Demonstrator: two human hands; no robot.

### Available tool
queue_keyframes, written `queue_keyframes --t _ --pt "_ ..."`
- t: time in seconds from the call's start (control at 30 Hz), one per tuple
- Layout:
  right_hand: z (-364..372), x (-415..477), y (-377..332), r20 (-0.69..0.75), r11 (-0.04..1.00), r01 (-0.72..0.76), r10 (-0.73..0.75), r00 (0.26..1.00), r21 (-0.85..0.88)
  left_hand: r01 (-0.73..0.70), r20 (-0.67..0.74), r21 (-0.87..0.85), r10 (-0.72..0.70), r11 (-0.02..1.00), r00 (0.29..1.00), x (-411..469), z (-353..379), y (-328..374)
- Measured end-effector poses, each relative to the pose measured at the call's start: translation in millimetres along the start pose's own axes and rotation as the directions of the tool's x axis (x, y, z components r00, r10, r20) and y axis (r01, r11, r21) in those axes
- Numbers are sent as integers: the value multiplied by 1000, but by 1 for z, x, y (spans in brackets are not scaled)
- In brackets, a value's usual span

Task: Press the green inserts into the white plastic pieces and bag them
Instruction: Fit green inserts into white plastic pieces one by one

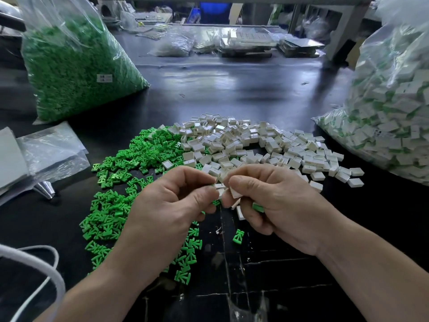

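Note:
My left hand (pixel 176 201) and my right hand (pixel 271 201) meet above the black table (pixel 232 89), fingertips almost touching. Between them they pinch a white plastic piece (pixel 220 186). My right hand also holds several white pieces (pixel 235 194) and a green insert (pixel 258 208) in its curled fingers. A pile of loose green inserts (pixel 130 173) spreads out to the left of and under my left hand. Beyond my hands lies a heap of white plastic pieces (pixel 255 145). One single green insert (pixel 238 236) lies below my right hand.
A big clear bag of green inserts (pixel 74 66) stands at the back left. A large bag of assembled white-and-green pieces (pixel 390 117) fills the right side. Empty plastic bags (pixel 51 149) and a metal cone (pixel 45 188) lie at the left, a white cord (pixel 41 263) at the lower left.

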State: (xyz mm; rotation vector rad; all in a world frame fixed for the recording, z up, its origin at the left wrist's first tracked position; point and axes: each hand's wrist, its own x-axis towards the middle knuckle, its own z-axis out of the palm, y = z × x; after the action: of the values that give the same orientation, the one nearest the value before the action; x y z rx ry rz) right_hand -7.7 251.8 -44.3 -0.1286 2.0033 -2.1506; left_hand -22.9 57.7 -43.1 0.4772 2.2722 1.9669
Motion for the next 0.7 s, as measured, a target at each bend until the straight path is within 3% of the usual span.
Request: queue_keyframes --t 0.37,0.7 --pt "5 -1 3 27 1000 18 -18 999 -14 95 12 -301 -96 949 995 2 0 -6" --pt "5 -2 1 58 996 86 -86 995 -1 51 -34 -218 -60 975 998 -4 1 0"
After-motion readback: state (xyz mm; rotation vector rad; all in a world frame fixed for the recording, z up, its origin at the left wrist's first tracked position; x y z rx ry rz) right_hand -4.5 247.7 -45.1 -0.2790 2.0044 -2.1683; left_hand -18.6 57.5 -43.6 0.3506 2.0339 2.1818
